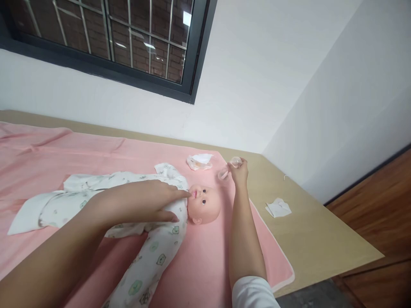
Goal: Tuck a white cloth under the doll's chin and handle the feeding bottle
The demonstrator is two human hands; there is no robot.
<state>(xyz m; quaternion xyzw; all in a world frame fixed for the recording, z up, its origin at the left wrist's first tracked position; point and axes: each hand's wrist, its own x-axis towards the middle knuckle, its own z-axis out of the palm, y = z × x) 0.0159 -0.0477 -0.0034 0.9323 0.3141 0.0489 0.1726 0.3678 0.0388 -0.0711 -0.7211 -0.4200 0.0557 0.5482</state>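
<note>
A baby doll (pixel 208 209) lies on its back on a pink blanket (pixel 192 265), head to the right. It wears a white outfit (pixel 154 252) printed with green and grey animal faces. My left hand (pixel 150 201) rests on the doll's upper chest, fingers stretched out, the index fingertip close to the chin and mouth. Beyond the top of the doll's head, my right hand (pixel 239 173) is closed around a small clear plastic item (pixel 236 161) with a rounded part. A second clear part (pixel 223 173) shows just left of that hand; whether the two are joined I cannot tell.
An opened wrapper (pixel 199 161) with white contents lies on the blanket near the doll's shoulder. On the wooden tabletop (pixel 321 244) to the right is a folded white tissue (pixel 278 208). A white wall and barred window (pixel 144 42) stand behind the table.
</note>
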